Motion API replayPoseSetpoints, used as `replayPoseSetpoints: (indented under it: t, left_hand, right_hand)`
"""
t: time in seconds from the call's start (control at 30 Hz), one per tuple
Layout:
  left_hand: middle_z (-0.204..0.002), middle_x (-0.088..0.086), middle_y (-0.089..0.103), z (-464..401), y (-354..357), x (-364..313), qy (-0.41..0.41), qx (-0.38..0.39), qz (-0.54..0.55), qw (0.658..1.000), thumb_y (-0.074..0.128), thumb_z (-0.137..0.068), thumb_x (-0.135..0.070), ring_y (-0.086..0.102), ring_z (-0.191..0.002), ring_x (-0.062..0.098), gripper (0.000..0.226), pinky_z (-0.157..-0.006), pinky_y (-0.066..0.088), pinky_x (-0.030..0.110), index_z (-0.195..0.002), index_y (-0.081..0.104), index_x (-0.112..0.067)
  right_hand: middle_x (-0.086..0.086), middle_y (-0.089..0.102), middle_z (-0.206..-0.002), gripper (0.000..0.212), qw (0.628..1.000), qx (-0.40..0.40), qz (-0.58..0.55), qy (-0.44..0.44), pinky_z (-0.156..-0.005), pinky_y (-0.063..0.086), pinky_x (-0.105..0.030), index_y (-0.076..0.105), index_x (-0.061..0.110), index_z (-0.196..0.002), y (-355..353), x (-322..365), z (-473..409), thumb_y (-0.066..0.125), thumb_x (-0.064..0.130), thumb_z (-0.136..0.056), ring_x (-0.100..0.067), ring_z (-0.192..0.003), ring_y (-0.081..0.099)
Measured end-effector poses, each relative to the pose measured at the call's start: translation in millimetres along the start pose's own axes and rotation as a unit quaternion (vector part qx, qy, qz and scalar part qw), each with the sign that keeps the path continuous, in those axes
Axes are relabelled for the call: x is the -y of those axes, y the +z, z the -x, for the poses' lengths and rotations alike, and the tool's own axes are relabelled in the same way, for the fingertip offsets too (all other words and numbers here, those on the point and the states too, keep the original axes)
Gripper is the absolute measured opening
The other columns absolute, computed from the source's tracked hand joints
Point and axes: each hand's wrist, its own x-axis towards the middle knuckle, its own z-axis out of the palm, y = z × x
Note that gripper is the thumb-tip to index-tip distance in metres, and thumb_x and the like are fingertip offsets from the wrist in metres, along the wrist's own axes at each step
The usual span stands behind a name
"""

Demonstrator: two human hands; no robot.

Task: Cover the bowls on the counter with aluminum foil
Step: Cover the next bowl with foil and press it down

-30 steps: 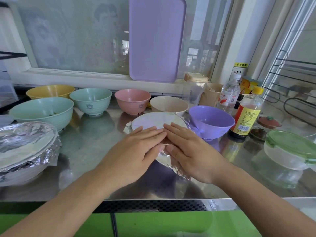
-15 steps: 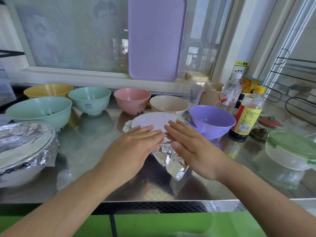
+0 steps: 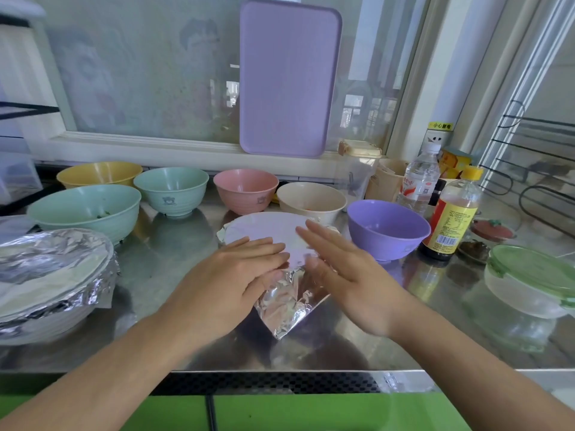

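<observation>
Both hands have parted: left hand (image 3: 236,276) presses flat on the foil (image 3: 289,301), right hand (image 3: 345,275) hovers open; next, tuck the loose flap under the rim.

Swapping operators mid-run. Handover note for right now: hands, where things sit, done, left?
Left hand: open, flat on the foil at the centre bowl's near rim.
Right hand: open, fingers spread, at the foil's right side, holding nothing.
Centre bowl: top covered, but a loose foil corner sticks out toward the counter edge.
Done: foil-wrapped bowl at far left.
Left: tuck that corner, then cover the purple bowl, cream bowl, pink bowl, two green bowls and yellow bowl.
</observation>
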Motion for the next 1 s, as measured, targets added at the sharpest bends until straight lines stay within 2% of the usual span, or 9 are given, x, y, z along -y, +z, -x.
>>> replayPoseSetpoints:
  t: [0.27, 0.4, 0.47, 0.57, 0.63, 0.73, 0.87, 0.93, 1.0]
  left_hand:
    - [-0.153, -0.029, 0.047, -3, 8, -3, 0.001, 0.003, -0.031, 1.0, 0.03, -0.108, -0.054, 0.031, -0.148, -0.009, 0.048, -0.126, 0.021, 0.026, -0.148, 0.055, -0.042]
    - [-0.152, -0.029, 0.047, 0, 7, 2, -0.003, 0.002, -0.028, 1.0, 0.039, -0.11, -0.045, 0.032, -0.148, -0.009, 0.042, -0.127, 0.023, 0.028, -0.148, 0.056, -0.04]
    - [-0.152, -0.03, 0.047, 1, 5, 5, -0.006, 0.004, -0.024, 1.0, 0.045, -0.109, -0.042, 0.031, -0.148, -0.01, 0.04, -0.127, 0.024, 0.029, -0.148, 0.056, -0.041]
    - [-0.151, -0.031, 0.048, 5, 1, 8, -0.002, -0.001, -0.019, 1.0, 0.045, -0.111, -0.042, 0.032, -0.147, -0.011, 0.038, -0.127, 0.026, 0.03, -0.147, 0.057, -0.041]
    - [-0.149, -0.033, 0.049, 8, -3, 9, 0.0, -0.004, -0.01, 1.0, 0.042, -0.111, -0.047, 0.033, -0.145, -0.013, 0.038, -0.126, 0.027, 0.03, -0.145, 0.059, -0.043]
    - [-0.146, -0.035, 0.051, 14, -10, 10, -0.001, -0.007, 0.013, 1.0, 0.042, -0.109, -0.052, 0.035, -0.143, -0.015, 0.038, -0.126, 0.03, 0.032, -0.142, 0.06, -0.045]
    - [-0.143, -0.037, 0.052, 22, -16, 8, -0.003, -0.004, 0.031, 1.0, 0.041, -0.106, -0.057, 0.035, -0.142, -0.016, 0.042, -0.125, 0.029, 0.03, -0.14, 0.062, -0.045]
    - [-0.145, -0.037, 0.051, 26, -17, 5, 0.001, 0.003, 0.03, 1.0, 0.038, -0.106, -0.06, 0.034, -0.143, -0.016, 0.045, -0.126, 0.029, 0.031, -0.141, 0.061, -0.046]
    - [-0.149, -0.035, 0.048, 27, -17, 4, 0.002, 0.012, 0.021, 1.0, 0.032, -0.106, -0.063, 0.031, -0.145, -0.016, 0.049, -0.126, 0.026, 0.031, -0.145, 0.057, -0.046]
  right_hand:
    - [0.01, 0.023, -0.173, 0.05, 0.996, 0.053, 0.076, 0.016, -0.129, 0.008, -0.022, 0.038, 0.025, -0.163, 2, -26, -61, 0.036, 0.038, -0.115, -0.007, -0.161, 0.013]
    - [0.01, 0.022, -0.173, 0.056, 0.997, 0.043, 0.049, 0.037, -0.129, 0.011, -0.022, 0.034, 0.022, -0.164, 8, -29, -59, 0.035, 0.045, -0.113, -0.006, -0.16, 0.014]
    - [0.001, 0.033, -0.17, 0.07, 0.996, 0.027, 0.079, 0.013, -0.129, 0.019, -0.028, 0.043, 0.014, -0.16, 8, -20, -54, 0.027, 0.058, -0.107, -0.016, -0.159, 0.026]
    - [-0.027, 0.063, -0.14, 0.059, 0.995, 0.01, 0.093, -0.041, -0.113, 0.047, -0.049, 0.066, -0.01, -0.127, 15, -28, -51, 0.03, 0.034, -0.115, -0.048, -0.132, 0.059]
    - [-0.01, 0.052, -0.158, 0.049, 0.997, 0.054, -0.005, 0.058, -0.123, 0.036, -0.035, 0.057, 0.005, -0.148, 11, -18, -44, 0.038, 0.034, -0.113, -0.031, -0.148, 0.047]
    - [0.005, 0.04, -0.166, 0.052, 0.998, 0.023, 0.023, 0.051, -0.125, 0.028, -0.028, 0.044, 0.024, -0.159, 7, -14, -30, 0.037, 0.045, -0.112, -0.013, -0.154, 0.035]
    - [0.0, 0.051, -0.145, 0.054, 0.994, 0.042, 0.095, 0.017, -0.117, 0.036, -0.04, 0.057, 0.019, -0.137, 6, 3, -10, 0.031, 0.055, -0.106, -0.019, -0.141, 0.041]
    - [0.0, 0.049, -0.128, 0.054, 0.988, 0.033, 0.148, 0.015, -0.106, 0.039, -0.038, 0.055, 0.018, -0.12, 6, 9, -1, 0.03, 0.061, -0.102, -0.02, -0.123, 0.045]
    - [0.0, 0.043, -0.139, 0.06, 0.981, 0.025, 0.19, -0.01, -0.109, 0.032, -0.028, 0.052, 0.016, -0.13, 5, 15, 1, 0.031, 0.065, -0.101, -0.02, -0.13, 0.04]
